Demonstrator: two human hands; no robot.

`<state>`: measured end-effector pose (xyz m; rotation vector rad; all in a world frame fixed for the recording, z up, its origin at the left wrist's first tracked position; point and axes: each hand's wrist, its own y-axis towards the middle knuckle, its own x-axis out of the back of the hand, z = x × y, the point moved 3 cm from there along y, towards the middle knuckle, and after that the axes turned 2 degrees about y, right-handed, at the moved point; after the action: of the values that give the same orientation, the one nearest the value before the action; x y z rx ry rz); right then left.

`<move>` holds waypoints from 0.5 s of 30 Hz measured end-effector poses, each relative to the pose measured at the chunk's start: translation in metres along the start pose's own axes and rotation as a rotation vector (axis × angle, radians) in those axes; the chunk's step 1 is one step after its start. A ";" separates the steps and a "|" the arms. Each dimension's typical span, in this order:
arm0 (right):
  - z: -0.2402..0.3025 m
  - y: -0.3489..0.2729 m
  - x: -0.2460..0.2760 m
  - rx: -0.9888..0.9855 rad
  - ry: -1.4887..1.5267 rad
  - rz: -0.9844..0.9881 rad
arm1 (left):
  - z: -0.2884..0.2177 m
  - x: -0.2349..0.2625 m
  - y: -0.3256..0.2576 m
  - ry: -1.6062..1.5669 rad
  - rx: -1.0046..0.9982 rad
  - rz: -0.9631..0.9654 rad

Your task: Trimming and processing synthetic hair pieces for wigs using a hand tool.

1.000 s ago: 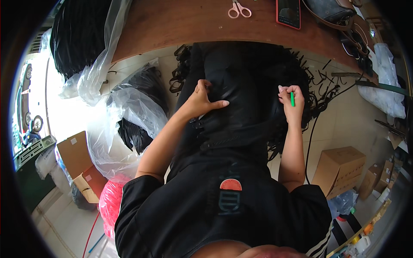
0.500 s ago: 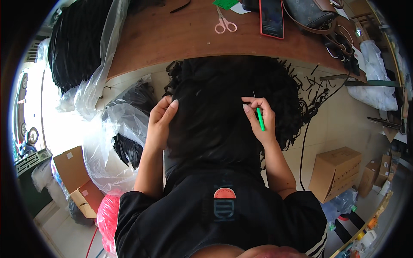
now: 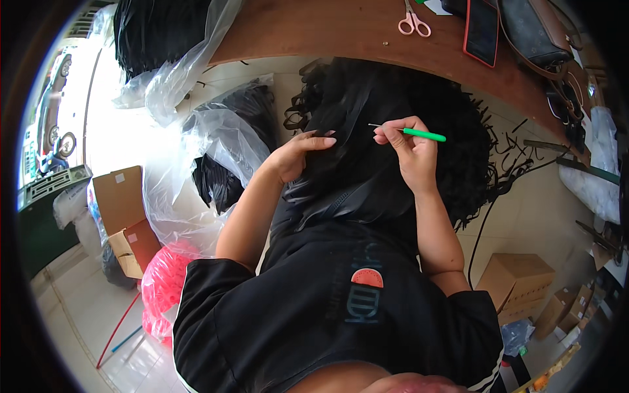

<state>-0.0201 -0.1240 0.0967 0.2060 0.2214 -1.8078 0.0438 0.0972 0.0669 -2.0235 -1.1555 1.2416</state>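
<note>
Black material [image 3: 377, 173] lies between shirt [image 3: 288, 308] and table [image 3: 308, 33], green-handled tool [image 3: 424, 135] above it pinched in right hand [image 3: 416, 156], left hand [image 3: 291, 157] apart, grip unclear; thin tip pointing left could snag material or prick left hand if it slips.

Wooden table [image 3: 314, 33]: one | on the table lie: scissors [image 3: 413, 16], one pair; phone [image 3: 481, 31], one; handbag [image 3: 537, 33], one | on the table's near side are: hands [image 3: 293, 157] [image 3: 415, 157], two; green-handled tool [image 3: 424, 135], one
</note>
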 end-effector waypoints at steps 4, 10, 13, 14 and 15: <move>-0.010 -0.007 -0.009 -0.027 0.014 0.053 | 0.008 -0.007 -0.008 0.301 -0.095 0.079; 0.002 -0.025 -0.014 0.102 -0.145 0.130 | -0.004 -0.033 -0.035 0.107 -0.086 0.018; 0.008 -0.032 -0.015 0.216 -0.222 0.136 | 0.006 -0.038 -0.031 -0.021 -0.127 0.029; 0.010 -0.033 -0.016 0.237 -0.221 0.106 | 0.006 -0.040 -0.032 -0.020 -0.129 0.030; 0.012 -0.033 -0.015 0.258 -0.220 0.073 | 0.005 -0.041 -0.031 -0.029 -0.117 0.020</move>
<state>-0.0491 -0.1050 0.1134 0.1921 -0.1741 -1.7669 0.0172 0.0784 0.1073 -2.1125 -1.2513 1.2433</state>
